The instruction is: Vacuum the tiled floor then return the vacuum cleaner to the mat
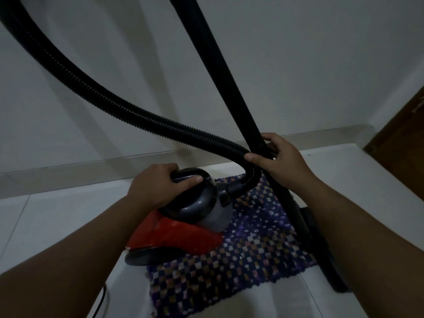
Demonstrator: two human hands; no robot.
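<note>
A red and grey canister vacuum cleaner (pixel 183 232) sits tilted, partly on a woven checkered mat (pixel 241 267) and partly on the white tiled floor (pixel 57 223). My left hand (pixel 158 184) grips the vacuum's black top handle. My right hand (pixel 280 157) wraps around the black rigid wand (pixel 220 72) where the ribbed black hose (pixel 119 106) crosses it; the thumb rests on the hose. The wand runs down to the floor head (pixel 325 255) at the mat's right edge. The hose loops up to the upper left and out of the frame.
A white wall with a pale skirting board (pixel 91 168) stands just behind the mat. A brown wooden door (pixel 403 143) is at the right. A black power cord (pixel 103 299) lies on the tiles at lower left.
</note>
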